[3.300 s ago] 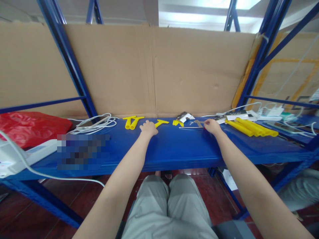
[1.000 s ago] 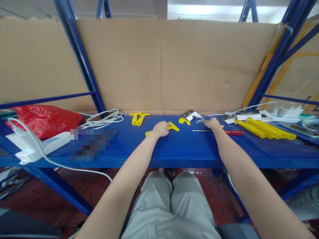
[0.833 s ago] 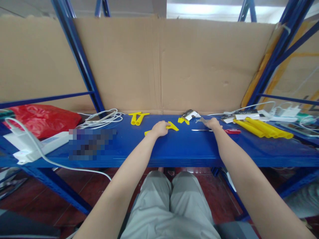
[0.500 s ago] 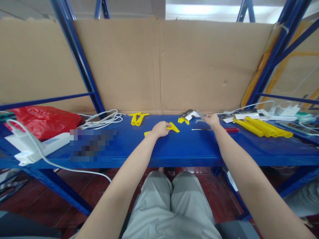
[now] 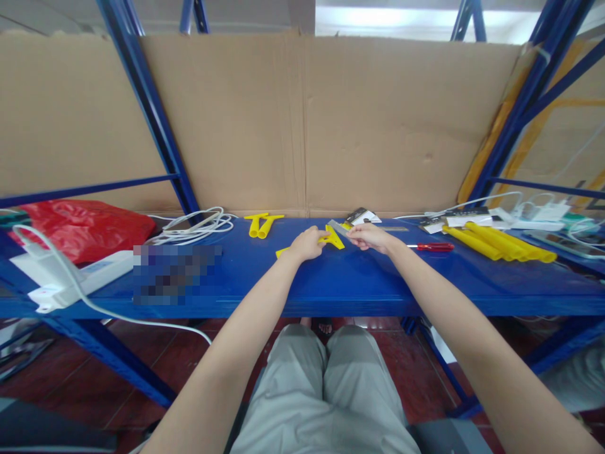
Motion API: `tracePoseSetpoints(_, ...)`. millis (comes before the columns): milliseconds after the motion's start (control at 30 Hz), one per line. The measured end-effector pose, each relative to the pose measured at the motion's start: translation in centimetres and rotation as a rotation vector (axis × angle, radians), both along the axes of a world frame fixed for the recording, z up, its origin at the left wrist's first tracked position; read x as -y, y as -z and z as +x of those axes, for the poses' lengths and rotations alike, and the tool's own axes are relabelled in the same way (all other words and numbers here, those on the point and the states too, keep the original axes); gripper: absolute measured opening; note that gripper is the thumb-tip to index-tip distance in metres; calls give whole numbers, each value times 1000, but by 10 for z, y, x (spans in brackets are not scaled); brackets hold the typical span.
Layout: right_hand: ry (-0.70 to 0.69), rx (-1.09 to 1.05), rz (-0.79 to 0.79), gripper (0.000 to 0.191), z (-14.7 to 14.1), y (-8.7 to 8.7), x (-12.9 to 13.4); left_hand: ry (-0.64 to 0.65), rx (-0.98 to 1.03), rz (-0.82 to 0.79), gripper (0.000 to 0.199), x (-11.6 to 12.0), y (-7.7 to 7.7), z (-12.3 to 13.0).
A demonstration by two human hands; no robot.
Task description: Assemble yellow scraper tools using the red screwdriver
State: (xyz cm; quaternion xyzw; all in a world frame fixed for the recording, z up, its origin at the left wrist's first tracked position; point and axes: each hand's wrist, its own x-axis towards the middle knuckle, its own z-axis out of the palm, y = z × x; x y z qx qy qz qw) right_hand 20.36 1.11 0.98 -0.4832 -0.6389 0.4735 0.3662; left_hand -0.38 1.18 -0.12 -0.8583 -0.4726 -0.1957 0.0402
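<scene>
A yellow T-shaped scraper handle [image 5: 336, 238] lies on the blue bench [image 5: 340, 277], with my left hand [image 5: 308, 243] closed around its shaft. Its wide head sticks out to the right of my fingers. In my right hand [image 5: 373, 238] is a flat metal blade [image 5: 338, 227], pinched at one end. The blade's other end reaches over the handle's head; whether the two touch I cannot tell. Behind my right wrist lies a screwdriver with a red handle [image 5: 433, 247], its shaft partly hidden.
Two yellow T-shaped pieces [image 5: 261, 226] lie at the back left. Black and white cards [image 5: 363, 215] and a thin metal strip [image 5: 395, 229] are behind my right hand. Several yellow tubes [image 5: 501, 243] lie right. A power strip [image 5: 101, 274], coiled cable [image 5: 198, 226] and red bag [image 5: 87, 228] stand left.
My right hand has moved left, bringing the metal blade from beside the cards to the scraper handle's head. My left hand keeps its hold, shifting only slightly.
</scene>
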Motion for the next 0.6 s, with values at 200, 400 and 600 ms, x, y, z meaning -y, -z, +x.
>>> tracePoseSetpoints(200, -11, 59, -42, 15, -6, 2, 1, 41, 22, 24, 37, 1, -1, 1)
tracePoseSetpoints(400, -93, 110, -3, 15, -4, 3, 0, 44, 39, 41, 37, 0, 0, -1)
tracePoseSetpoints(600, -168, 185, 23, 20, -4, 3, 0, 44, 50, 50, 38, 1, -1, 1)
